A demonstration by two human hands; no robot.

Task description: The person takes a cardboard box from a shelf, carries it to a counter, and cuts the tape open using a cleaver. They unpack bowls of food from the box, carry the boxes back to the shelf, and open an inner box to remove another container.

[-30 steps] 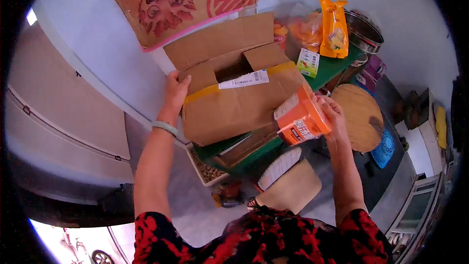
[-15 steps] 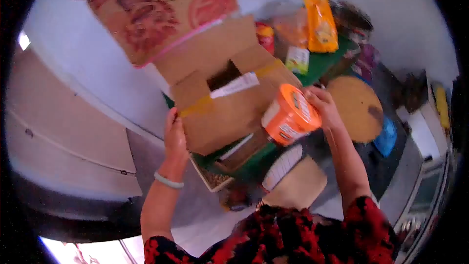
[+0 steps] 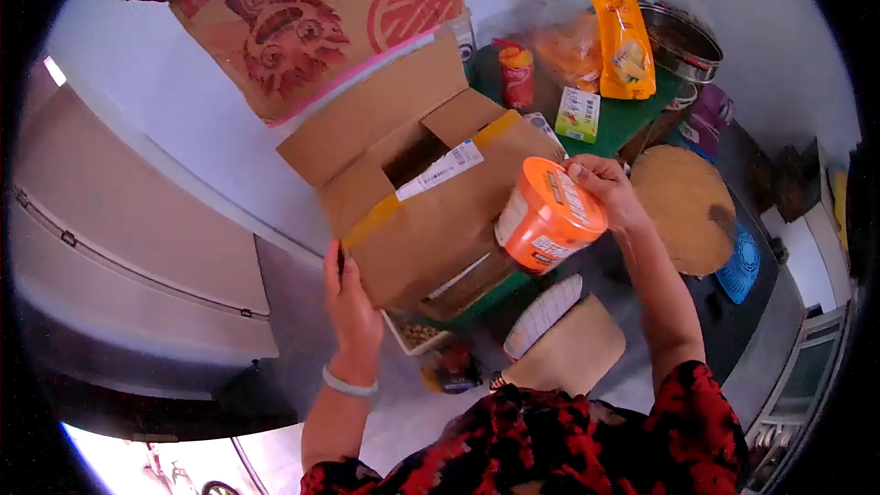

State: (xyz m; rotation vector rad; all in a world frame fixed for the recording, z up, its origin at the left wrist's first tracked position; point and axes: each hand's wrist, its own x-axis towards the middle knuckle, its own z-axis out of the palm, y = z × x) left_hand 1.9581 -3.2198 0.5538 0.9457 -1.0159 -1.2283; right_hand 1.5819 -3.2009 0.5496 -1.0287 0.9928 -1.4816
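Observation:
My right hand (image 3: 610, 191) grips an orange lidded tub (image 3: 550, 215) by its rim, thumb on the lid. The tub is tilted, with white print on the lid and side. It hangs in front of the right part of a cardboard box (image 3: 431, 247). The box has its flaps partly raised, a dark gap between them, yellow tape and a white label. At the box's left side is my left hand (image 3: 353, 316), its fingers stretched out flat along the edge, thumb apart. The box hides part of the green table (image 3: 632, 133) beneath.
Behind stands a larger printed carton (image 3: 312, 27). On the table are a red can-like container (image 3: 516, 78), a green-and-white packet (image 3: 578, 115), an orange pouch (image 3: 625, 41) and a metal sieve (image 3: 683, 46). A round brown board (image 3: 683, 211) and a blue fan-shaped item (image 3: 739, 264) lie to the right.
The box's near flap has come down flatter over the front. My left hand has shifted right and lower, its fingers straighter along the side. My right hand still holds the tub.

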